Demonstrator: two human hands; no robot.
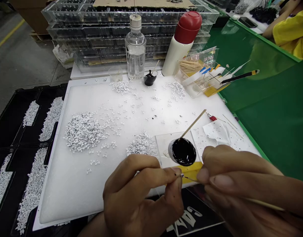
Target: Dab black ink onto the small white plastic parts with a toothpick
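Note:
Between the thumb and forefinger of my left hand [143, 194] is a tiny white piece [182, 175], mostly hidden by the fingertips. My right hand [245, 187] pinches a thin wooden stick [191, 178], its dark tip touching or almost touching that piece. Just above both hands, a small cup of black paint [183, 151] stands on a clear plate [163, 141] with yellow tape [193, 169]; another stick [194, 123] leans out of the cup. A heap of small white pieces [141, 144] lies behind my left hand, and a larger heap [83, 131] is farther left.
A clear bottle [136, 49], a white flask with red cap [182, 42], a small black cup [150, 79] and a tool box [203, 77] line the back of the white board [67, 191]. Stacked clear trays [92, 42] stand behind. A person's yellow sleeve [293, 33] shows top right.

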